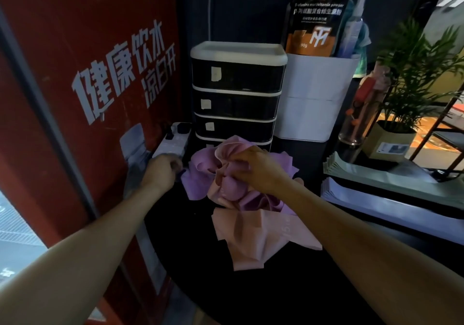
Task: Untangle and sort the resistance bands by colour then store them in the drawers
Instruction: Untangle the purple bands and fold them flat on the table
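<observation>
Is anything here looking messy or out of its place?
Yes: the pink and purple bands lie knotted in one heap before the drawer unit, colours mixed. Both hands, left hand and right hand, grip it.

The pink band and purple band look like thin, matt, smooth rubbery sheet, creased and crumpled. The drawer unit, frame centre, has glossy dark translucent plastic fronts and white plastic trim. The bench is dark and matt.
</observation>
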### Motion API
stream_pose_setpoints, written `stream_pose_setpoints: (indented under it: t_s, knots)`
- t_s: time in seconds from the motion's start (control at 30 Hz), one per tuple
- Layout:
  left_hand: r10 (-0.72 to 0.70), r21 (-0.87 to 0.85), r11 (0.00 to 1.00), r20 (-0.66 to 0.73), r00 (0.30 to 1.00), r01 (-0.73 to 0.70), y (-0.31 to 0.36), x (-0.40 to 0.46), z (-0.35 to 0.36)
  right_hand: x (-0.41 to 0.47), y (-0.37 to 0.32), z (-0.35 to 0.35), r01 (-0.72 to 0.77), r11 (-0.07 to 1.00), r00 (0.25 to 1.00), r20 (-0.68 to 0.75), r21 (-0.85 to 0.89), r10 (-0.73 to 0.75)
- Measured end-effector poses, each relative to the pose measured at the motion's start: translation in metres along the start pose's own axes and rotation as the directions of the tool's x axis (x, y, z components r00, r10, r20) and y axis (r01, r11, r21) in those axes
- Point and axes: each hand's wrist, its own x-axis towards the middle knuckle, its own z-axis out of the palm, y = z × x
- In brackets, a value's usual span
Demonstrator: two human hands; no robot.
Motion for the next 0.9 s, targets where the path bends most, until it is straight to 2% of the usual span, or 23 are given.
stream_pose_setpoints:
  t_s: [0.07,0.23,0.33,0.47,0.57,0.7,0.8,0.9]
  knots:
    - [0.097,-0.069,0.993,-0.055,0.994,-0.101,0.017,0.001,-0.014,-0.001,0.000,-0.006,0.016,1.000,1.000,-0.005,-0.009,-0.016]
    - [0.312,-0.050,0.948,-0.062,0.948,-0.315,0.072,0.008,-0.044,-0.009,-0.011,-0.031,0.052,0.996,0.997,-0.062,0.076,-0.047]
    - [0.379,-0.097,0.919,-0.056,0.924,-0.383,0.108,0.009,-0.056,-0.007,-0.015,-0.039,0.060,0.989,0.994,-0.094,0.139,-0.047]
    - [0.473,-0.194,0.859,-0.055,0.879,-0.474,0.160,0.007,-0.062,-0.007,-0.020,-0.056,0.000,0.960,0.994,-0.104,0.281,0.030]
    - [0.509,-0.289,0.812,-0.074,0.858,-0.507,0.201,0.000,-0.062,-0.005,-0.028,-0.068,-0.033,0.901,0.987,-0.128,0.432,0.098]
    - [0.525,-0.410,0.753,-0.097,0.846,-0.514,0.237,-0.011,-0.063,-0.005,-0.029,-0.087,-0.011,0.902,0.936,-0.313,0.432,0.162]
    - [0.486,-0.496,0.712,-0.163,0.858,-0.497,0.240,-0.010,-0.062,-0.012,-0.019,-0.105,-0.014,0.877,0.897,-0.381,0.480,0.223]
    - [0.428,-0.527,0.717,-0.184,0.885,-0.456,0.231,-0.006,-0.054,-0.019,-0.006,-0.123,0.022,0.824,0.858,-0.434,0.566,0.275]
